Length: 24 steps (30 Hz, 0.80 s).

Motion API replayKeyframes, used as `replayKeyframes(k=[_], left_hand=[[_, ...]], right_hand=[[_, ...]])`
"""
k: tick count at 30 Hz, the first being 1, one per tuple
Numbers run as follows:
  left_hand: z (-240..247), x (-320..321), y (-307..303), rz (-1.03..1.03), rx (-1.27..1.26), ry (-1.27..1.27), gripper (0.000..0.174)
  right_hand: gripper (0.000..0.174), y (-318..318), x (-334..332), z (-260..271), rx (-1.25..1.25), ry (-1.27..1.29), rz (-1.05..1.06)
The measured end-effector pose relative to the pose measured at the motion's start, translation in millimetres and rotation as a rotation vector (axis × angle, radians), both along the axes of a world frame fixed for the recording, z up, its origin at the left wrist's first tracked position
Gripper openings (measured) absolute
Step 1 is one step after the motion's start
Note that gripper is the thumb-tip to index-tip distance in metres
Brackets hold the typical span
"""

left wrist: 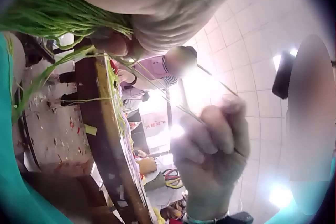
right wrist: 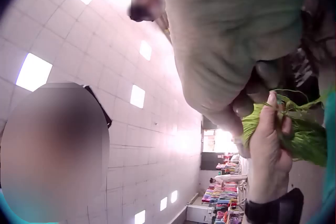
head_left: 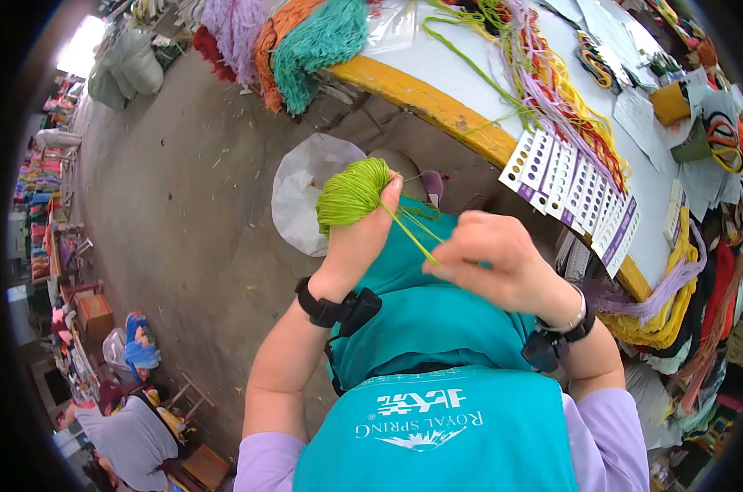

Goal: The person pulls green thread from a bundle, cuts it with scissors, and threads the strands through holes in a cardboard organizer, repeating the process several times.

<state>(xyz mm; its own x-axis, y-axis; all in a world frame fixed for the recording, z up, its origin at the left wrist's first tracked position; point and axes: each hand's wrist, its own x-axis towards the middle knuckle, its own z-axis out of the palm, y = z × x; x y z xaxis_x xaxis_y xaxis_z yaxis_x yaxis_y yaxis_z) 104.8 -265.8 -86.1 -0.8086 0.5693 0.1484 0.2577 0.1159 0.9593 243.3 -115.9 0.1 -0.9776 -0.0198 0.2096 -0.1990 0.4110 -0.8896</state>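
Observation:
A bundle of bright green yarn (head_left: 351, 195) is gripped in the left hand (head_left: 359, 242), with the thumb over its end. Green strands (head_left: 412, 232) run taut from the bundle to the right hand (head_left: 498, 261), whose curled fingers pinch them. In the left wrist view the bundle (left wrist: 52, 11) hangs in the left hand (left wrist: 163, 8), and thin strands reach the right hand (left wrist: 212, 153). The right wrist view has the left hand (right wrist: 269, 148) around the yarn (right wrist: 304, 137); the right palm (right wrist: 231, 40) fills the upper part.
A table with a yellow edge (head_left: 437, 105) stands ahead and to the right, bearing loose coloured yarn (head_left: 552, 90) and punched cards (head_left: 568, 184). Teal yarn (head_left: 318, 53) hangs off its left end. A white bag-lined bin (head_left: 293, 197) stands behind the bundle. Someone in grey (head_left: 129, 439) sits at lower left.

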Motion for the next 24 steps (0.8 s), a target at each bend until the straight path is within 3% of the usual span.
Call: replayKeyframes(k=[1, 3, 4, 6, 8, 12, 15, 19, 24], left_hand=[[-0.5, 1.1, 3.2, -0.02, -0.014, -0.11, 0.013], [0.1, 2.8, 9.1, -0.063, -0.048, -0.33, 0.015], [0.5, 5.2, 12.5, -0.091, -0.033, -0.37, 0.017], [2.1, 11.5, 18.9, -0.149, -0.007, -0.453, 0.02], [4.9, 16.8, 26.2, -0.202, -0.019, -0.549, 0.022], [-2.5, 16.1, 34.1, -0.26, 0.023, -0.687, 0.024], [-2.9, 4.8, 27.4, -0.236, 0.068, -0.748, 0.021], [17.2, -19.2, 8.9, -0.381, -0.041, -0.634, 0.016], [30.2, -56.3, -23.1, -0.451, -0.126, -0.581, 0.013]], right_hand=[[0.007, 4.8, 9.7, 5.4, 0.14, 0.189, 0.016], [0.007, 16.0, 38.2, 30.9, 0.152, 0.254, -0.021], [0.008, 24.6, 54.9, 35.5, -0.038, 0.278, -0.028], [0.009, 24.8, 92.6, 37.1, -0.666, 0.358, -0.175], [0.015, 38.9, 134.1, 50.3, -0.911, 0.403, -0.174], [0.015, 61.8, 220.2, 67.1, -1.058, 0.593, -0.277], [0.013, 84.4, 310.1, 64.9, -1.106, 0.703, -0.519], [0.015, 102.2, 443.6, 21.2, -1.12, 0.821, -0.927], [0.021, 113.7, 626.5, -78.7, -1.209, 0.707, -1.36]])
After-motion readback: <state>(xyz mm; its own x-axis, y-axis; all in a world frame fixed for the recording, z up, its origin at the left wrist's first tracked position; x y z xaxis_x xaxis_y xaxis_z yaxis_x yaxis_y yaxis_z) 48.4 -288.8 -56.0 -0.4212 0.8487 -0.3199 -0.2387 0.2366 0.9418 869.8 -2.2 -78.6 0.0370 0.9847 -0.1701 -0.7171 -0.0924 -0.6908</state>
